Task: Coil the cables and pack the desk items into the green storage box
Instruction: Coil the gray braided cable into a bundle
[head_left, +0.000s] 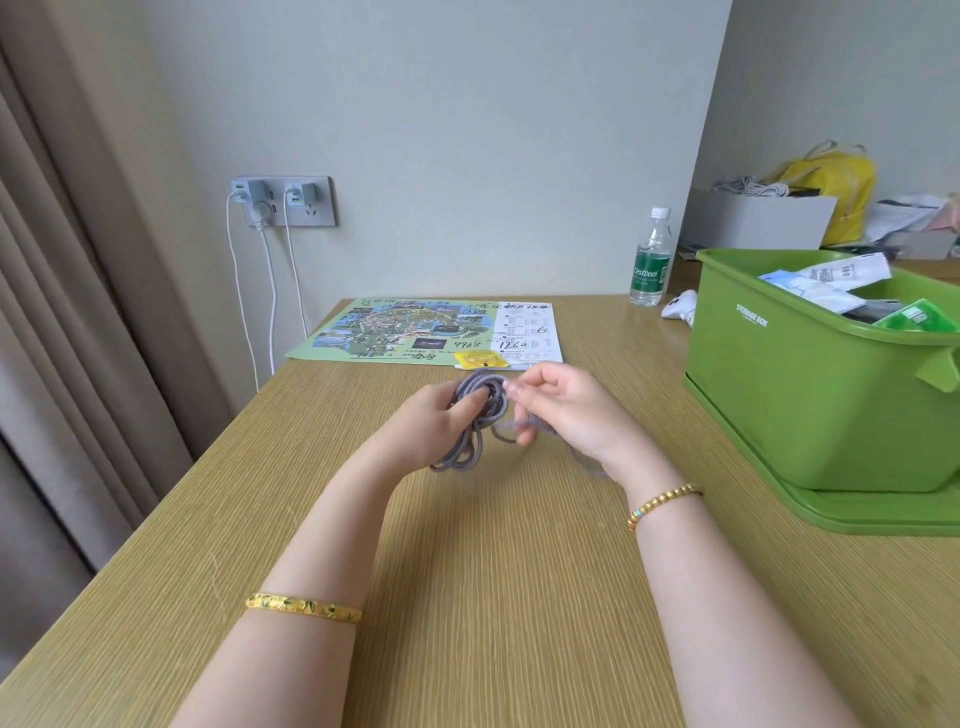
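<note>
A grey braided cable, wound into several loops, hangs just above the middle of the wooden desk. My left hand grips the bundle of loops from the left. My right hand pinches the cable's loose end beside the bundle, and that end trails blurred under my right wrist. The green storage box stands on its green lid at the right of the desk, with paper packets and a green pouch inside.
A printed map sheet and a small yellow packet lie beyond my hands. A water bottle and a white object stand left of the box. Two chargers with white cables fill the wall socket.
</note>
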